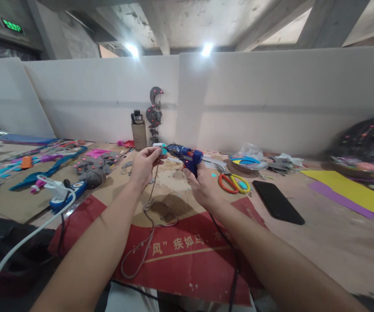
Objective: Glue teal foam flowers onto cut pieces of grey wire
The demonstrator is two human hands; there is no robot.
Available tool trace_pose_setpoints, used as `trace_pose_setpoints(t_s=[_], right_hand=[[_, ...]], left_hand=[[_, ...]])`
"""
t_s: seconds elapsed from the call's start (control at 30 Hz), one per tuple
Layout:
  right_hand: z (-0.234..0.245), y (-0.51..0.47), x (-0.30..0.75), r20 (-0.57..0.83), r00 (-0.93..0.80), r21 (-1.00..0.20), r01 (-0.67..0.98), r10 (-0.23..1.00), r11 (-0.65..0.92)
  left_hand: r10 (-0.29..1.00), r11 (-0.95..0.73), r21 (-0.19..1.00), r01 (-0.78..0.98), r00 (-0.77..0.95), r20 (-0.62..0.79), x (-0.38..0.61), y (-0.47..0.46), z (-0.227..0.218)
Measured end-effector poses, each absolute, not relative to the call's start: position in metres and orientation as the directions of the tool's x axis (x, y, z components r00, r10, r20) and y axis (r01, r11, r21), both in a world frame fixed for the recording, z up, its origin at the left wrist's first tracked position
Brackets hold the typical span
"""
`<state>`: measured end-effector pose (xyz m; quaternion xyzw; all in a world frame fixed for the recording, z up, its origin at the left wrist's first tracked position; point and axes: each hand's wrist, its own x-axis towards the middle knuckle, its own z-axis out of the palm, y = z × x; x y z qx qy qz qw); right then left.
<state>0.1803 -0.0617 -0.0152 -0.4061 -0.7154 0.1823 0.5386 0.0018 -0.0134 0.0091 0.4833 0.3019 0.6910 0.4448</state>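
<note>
My right hand [200, 182] is wrapped round the handle of a blue hot glue gun [190, 161], its nozzle pointing left. Between the fingertips of my left hand [145, 167] is a small turquoise piece [164, 149], right by the nozzle; I cannot tell whether they touch. A grey cord [149, 212] hangs from the left hand and lies in loops over the red printed sheet [187, 264] below. The gun's black cable [235, 268] runs down past my right wrist.
Orange-and-yellow scissors [233, 182] and a black phone [278, 202] lie at right. A blue power strip [68, 196] with a white charger and cable is at left. Behind stand a bottle [139, 132] and a grey hanging ornament [155, 113] by the white partition [271, 91].
</note>
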Motion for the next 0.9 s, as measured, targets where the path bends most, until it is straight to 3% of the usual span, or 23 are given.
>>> trace_pose_setpoints(t_s=[0.9], right_hand=[[-0.0158,-0.0621,0.1804,0.611,-0.083,-0.711,0.380,0.788,0.591]], left_hand=[[0.903,-0.428,0.843,-0.324,-0.129,0.409,0.0017,-0.0130,0.0097]])
